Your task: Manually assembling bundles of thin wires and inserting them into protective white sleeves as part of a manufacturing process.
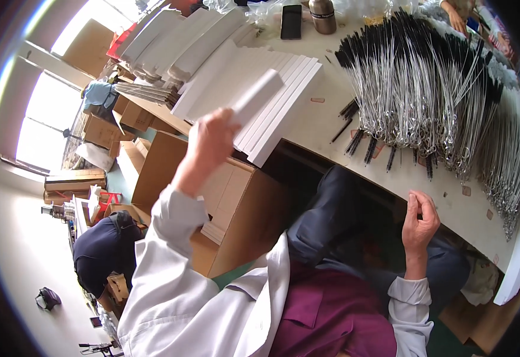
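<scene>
My left hand [211,141] is closed on one end of a narrow white box [258,95], which is a little blurred. The box is held slanting above a row of similar white boxes [292,107] lying side by side at the table's edge. My right hand [420,219] hovers at the front edge of the table, fingertips and thumb pressed together, with nothing visible in them. Beyond it lies a big heap of thin wire brushes [414,89] with black bristles and looped metal ends. Several short black brushes [370,149] lie beside the heap.
Stacked white boxes [206,41] fill the table's far left. A phone [291,22] and a metal bottle [323,16] stand at the back. An open carton [242,208] is below the table edge. Another person [108,250] bends over at left; a co-worker's hand [455,18] shows far right.
</scene>
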Demonstrator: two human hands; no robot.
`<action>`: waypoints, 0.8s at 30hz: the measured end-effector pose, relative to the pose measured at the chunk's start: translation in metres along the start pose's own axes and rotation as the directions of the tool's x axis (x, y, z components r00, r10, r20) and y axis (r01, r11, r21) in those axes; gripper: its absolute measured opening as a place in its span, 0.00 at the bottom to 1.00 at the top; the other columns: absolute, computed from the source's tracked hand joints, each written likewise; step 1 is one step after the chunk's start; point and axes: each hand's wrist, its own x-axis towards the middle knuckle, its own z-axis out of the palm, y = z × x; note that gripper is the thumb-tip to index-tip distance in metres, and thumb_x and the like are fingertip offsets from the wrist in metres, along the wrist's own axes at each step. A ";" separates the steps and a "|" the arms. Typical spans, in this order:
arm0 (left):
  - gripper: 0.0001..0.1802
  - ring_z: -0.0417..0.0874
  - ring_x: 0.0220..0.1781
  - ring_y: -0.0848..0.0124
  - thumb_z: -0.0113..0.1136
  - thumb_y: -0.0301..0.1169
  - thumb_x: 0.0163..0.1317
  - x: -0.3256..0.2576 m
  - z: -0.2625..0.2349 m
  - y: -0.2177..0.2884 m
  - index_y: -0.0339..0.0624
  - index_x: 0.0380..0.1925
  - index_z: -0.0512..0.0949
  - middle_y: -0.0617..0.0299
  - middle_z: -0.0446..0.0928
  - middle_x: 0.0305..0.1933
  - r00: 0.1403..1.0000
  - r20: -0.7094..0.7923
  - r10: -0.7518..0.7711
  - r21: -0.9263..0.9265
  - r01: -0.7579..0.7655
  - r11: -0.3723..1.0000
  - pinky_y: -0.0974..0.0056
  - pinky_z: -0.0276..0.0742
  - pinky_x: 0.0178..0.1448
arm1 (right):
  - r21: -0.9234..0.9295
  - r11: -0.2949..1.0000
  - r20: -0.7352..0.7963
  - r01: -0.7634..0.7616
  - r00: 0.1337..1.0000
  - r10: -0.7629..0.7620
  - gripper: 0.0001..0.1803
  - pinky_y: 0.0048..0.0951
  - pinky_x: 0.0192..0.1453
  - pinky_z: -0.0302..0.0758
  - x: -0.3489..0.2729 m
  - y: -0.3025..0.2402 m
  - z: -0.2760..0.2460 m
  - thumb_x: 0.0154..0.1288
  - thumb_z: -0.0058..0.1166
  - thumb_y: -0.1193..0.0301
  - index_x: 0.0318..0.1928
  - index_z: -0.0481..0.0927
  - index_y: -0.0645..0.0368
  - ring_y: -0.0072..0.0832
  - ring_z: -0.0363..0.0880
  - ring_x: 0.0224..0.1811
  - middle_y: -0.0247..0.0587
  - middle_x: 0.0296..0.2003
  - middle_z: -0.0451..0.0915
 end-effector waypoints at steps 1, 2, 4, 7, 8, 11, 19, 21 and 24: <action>0.13 0.87 0.43 0.42 0.68 0.33 0.64 0.017 0.002 -0.020 0.37 0.44 0.83 0.40 0.84 0.38 0.999 0.008 -0.043 0.028 0.043 0.999 0.47 0.81 0.47 | 0.012 0.999 0.014 -0.033 0.999 0.033 0.05 0.29 0.42 0.81 0.001 0.000 0.001 0.73 0.60 0.76 0.43 0.86 0.65 0.33 0.86 0.38 0.46 0.40 0.87; 0.12 0.87 0.45 0.42 0.68 0.34 0.65 0.035 0.007 -0.040 0.38 0.43 0.82 0.41 0.85 0.40 0.997 0.018 -0.081 0.049 0.080 0.996 0.44 0.82 0.49 | 0.016 0.997 0.027 -0.070 0.997 0.069 0.05 0.27 0.38 0.81 0.002 0.000 0.002 0.73 0.60 0.76 0.42 0.85 0.65 0.31 0.85 0.36 0.45 0.40 0.87; 0.12 0.88 0.46 0.43 0.68 0.35 0.65 0.065 0.013 -0.064 0.37 0.41 0.83 0.40 0.86 0.41 0.998 -0.026 -0.057 0.143 0.060 0.988 0.45 0.82 0.50 | -0.001 1.000 0.001 -0.030 1.000 0.030 0.04 0.26 0.35 0.78 0.002 0.003 0.003 0.73 0.60 0.76 0.42 0.85 0.64 0.29 0.84 0.34 0.44 0.39 0.87; 0.12 0.89 0.46 0.46 0.68 0.36 0.66 0.109 0.023 -0.091 0.38 0.38 0.82 0.42 0.86 0.40 0.997 -0.016 -0.072 0.300 0.073 0.951 0.47 0.83 0.50 | -0.030 0.999 -0.030 0.018 0.999 -0.019 0.03 0.24 0.31 0.75 0.000 0.005 0.006 0.73 0.60 0.76 0.41 0.84 0.64 0.27 0.81 0.31 0.42 0.38 0.86; 0.12 0.89 0.46 0.46 0.68 0.36 0.66 0.121 0.028 -0.106 0.38 0.38 0.82 0.42 0.86 0.40 0.997 -0.017 -0.076 0.296 0.078 0.952 0.47 0.83 0.50 | -0.035 0.999 -0.034 0.030 0.999 -0.031 0.03 0.24 0.29 0.73 0.000 0.005 0.008 0.73 0.60 0.76 0.40 0.84 0.63 0.26 0.80 0.30 0.41 0.38 0.86; 0.10 0.88 0.48 0.50 0.69 0.35 0.63 0.152 0.042 -0.144 0.41 0.38 0.82 0.48 0.85 0.42 0.995 -0.096 0.039 0.505 0.015 0.863 0.49 0.84 0.51 | -0.052 0.998 -0.039 0.030 0.999 -0.032 0.02 0.23 0.28 0.71 0.001 0.000 0.010 0.73 0.61 0.77 0.41 0.83 0.62 0.24 0.77 0.28 0.40 0.38 0.85; 0.23 0.82 0.61 0.50 0.68 0.33 0.64 0.134 0.046 -0.164 0.42 0.59 0.80 0.48 0.82 0.55 0.993 -0.111 -0.046 0.474 0.094 0.875 0.49 0.78 0.64 | -0.077 0.996 -0.050 0.049 0.997 -0.053 0.01 0.24 0.27 0.69 -0.004 0.000 0.012 0.72 0.61 0.77 0.41 0.83 0.61 0.24 0.76 0.27 0.40 0.38 0.85; 0.23 0.82 0.61 0.49 0.67 0.33 0.64 0.125 0.042 -0.174 0.42 0.60 0.80 0.48 0.82 0.54 0.991 -0.117 -0.061 0.472 0.110 0.875 0.49 0.78 0.64 | -0.079 0.995 -0.055 0.059 0.996 -0.063 0.01 0.24 0.27 0.69 -0.004 -0.001 0.012 0.72 0.61 0.77 0.41 0.83 0.61 0.24 0.76 0.27 0.40 0.38 0.85; 0.23 0.82 0.61 0.48 0.66 0.33 0.65 0.111 0.041 -0.183 0.42 0.60 0.79 0.47 0.82 0.55 0.989 -0.141 -0.052 0.463 0.113 0.879 0.48 0.78 0.64 | -0.085 0.996 -0.010 0.017 1.000 -0.017 0.03 0.25 0.34 0.76 -0.005 -0.001 0.009 0.73 0.60 0.77 0.41 0.84 0.64 0.27 0.81 0.34 0.42 0.40 0.85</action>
